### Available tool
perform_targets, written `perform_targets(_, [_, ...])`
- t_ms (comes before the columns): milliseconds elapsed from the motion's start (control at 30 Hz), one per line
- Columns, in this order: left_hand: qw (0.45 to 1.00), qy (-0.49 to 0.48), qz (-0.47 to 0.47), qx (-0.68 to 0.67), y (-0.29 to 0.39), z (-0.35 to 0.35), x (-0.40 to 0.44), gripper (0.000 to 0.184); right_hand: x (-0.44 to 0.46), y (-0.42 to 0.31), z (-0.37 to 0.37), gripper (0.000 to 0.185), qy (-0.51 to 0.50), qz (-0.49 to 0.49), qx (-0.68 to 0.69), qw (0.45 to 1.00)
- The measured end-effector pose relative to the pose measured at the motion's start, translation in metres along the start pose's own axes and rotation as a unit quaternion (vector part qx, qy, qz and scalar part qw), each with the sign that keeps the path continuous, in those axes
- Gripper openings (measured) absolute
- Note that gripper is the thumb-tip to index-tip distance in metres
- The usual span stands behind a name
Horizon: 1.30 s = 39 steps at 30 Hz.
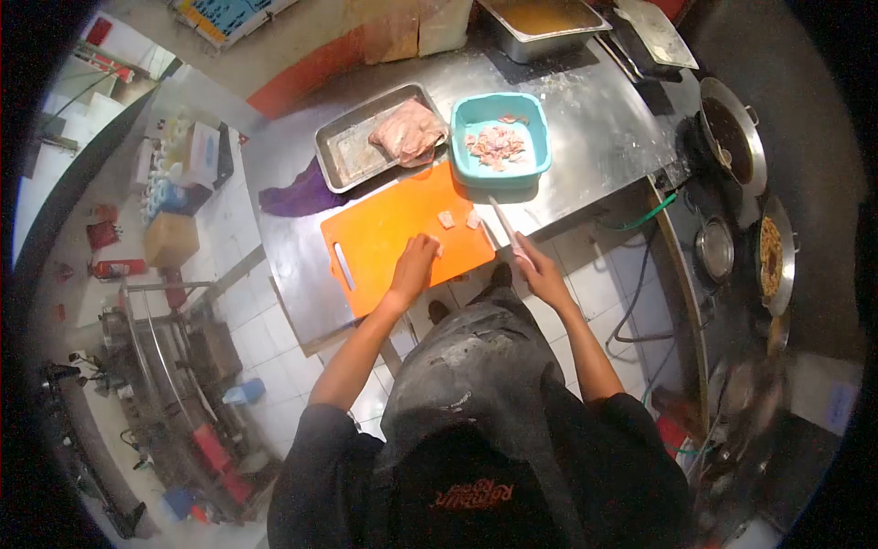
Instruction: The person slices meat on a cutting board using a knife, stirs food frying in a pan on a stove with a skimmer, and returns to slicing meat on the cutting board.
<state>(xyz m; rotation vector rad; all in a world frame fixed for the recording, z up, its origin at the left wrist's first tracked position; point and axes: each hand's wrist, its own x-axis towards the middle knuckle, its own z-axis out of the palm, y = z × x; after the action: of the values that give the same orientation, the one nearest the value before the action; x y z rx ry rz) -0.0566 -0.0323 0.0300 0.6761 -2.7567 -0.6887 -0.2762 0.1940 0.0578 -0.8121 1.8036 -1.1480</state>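
My right hand [543,274] is wrapped round the handle of a knife [500,218], whose blade points away from me past the right edge of the orange cutting board [380,233]. On the board, my left hand [416,267] has its fingers bent together on a small pale piece of meat [436,248], mostly hidden under the fingertips. Two small cut meat pieces [446,220] lie just beyond it. A turquoise tub [501,174] behind the board holds a heap of chopped meat [498,146]. Left of the tub, a large raw meat lump [408,133] rests in a metal tray [347,174].
The steel table [604,146] carries a purple cloth [302,194] at left and a deep metal pan of brownish liquid [540,18] at the back. At right stand a wok of dark liquid [736,137] and a wok with food [773,256]. A rack [160,339] stands lower left.
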Motion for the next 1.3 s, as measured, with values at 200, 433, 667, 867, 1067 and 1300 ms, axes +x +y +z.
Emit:
perform_targets(200, [0.996, 0.037, -0.010, -0.086, 0.037, -0.015, 0.046, 0.012, 0.010, 0.036, -0.051, 0.057, 0.044, -0.069, -0.027, 0.996])
perform_targets(433, [0.997, -0.030, -0.042, 0.063, 0.066, -0.007, 0.087, 0.034, 0.037, 0.025, -0.098, 0.057, -0.039, -0.067, -0.039, 0.996])
perform_targets(667, [0.997, -0.018, -0.069, 0.033, 0.068, 0.035, 0.089, 0.033, 0.059, 0.010, -0.137, 0.053, -0.147, -0.008, -0.135, 0.980])
perform_targets(867, [0.966, 0.112, -0.186, -0.141, 0.066, 0.022, 0.099, 0.016, 0.061, 0.004, -0.156, 0.052, -0.160, -0.001, -0.153, 0.975])
perform_targets(1067, [0.875, 0.329, -0.223, -0.275, 0.099, -0.050, 0.142, 0.015, 0.059, 0.016, -0.180, 0.054, -0.102, -0.048, -0.127, 0.985])
perform_targets(1300, [0.952, 0.294, 0.012, -0.090, 0.108, -0.025, 0.232, 0.028, 0.049, 0.022, -0.203, 0.052, -0.018, -0.093, -0.128, 0.987])
